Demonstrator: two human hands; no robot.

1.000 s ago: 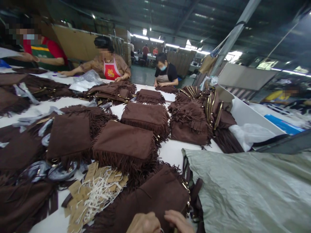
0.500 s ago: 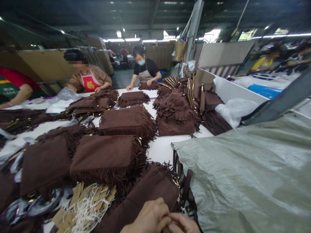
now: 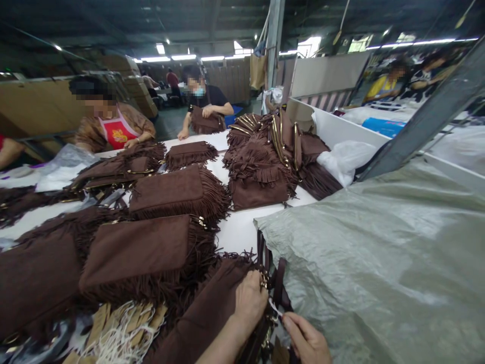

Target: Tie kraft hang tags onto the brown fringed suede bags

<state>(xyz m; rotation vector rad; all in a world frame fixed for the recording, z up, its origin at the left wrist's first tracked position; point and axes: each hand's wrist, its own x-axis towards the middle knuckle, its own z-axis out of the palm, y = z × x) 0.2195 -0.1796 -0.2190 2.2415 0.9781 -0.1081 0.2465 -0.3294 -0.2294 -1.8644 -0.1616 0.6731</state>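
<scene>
A dark brown fringed bag [image 3: 212,303] lies slanted in front of me, with gold hardware [image 3: 264,280] and brown straps [image 3: 279,283] at its right end. My left hand [image 3: 250,298] rests over that end, its fingers closed on the gold hardware; their tips are partly hidden. Just to the right, my right hand [image 3: 306,338] pinches a white string [image 3: 275,307] between thumb and finger. Below the string a brown card tag [image 3: 280,351] shows in part. To the left lies a heap of card tags with white strings [image 3: 125,333].
Stacked fringed bags [image 3: 140,253] cover the left of the white table [image 3: 237,230], with another pile [image 3: 261,187] farther back. A grey-green plastic sheet [image 3: 371,253] spreads on the right, below a slanting metal post [image 3: 420,111]. Two co-workers [image 3: 117,126] [image 3: 206,101] stand across the table.
My hands were together at the bottom; now they are apart, the left on the bag's hardware, the right on the string. The view has turned right. A co-worker has lifted a bag.
</scene>
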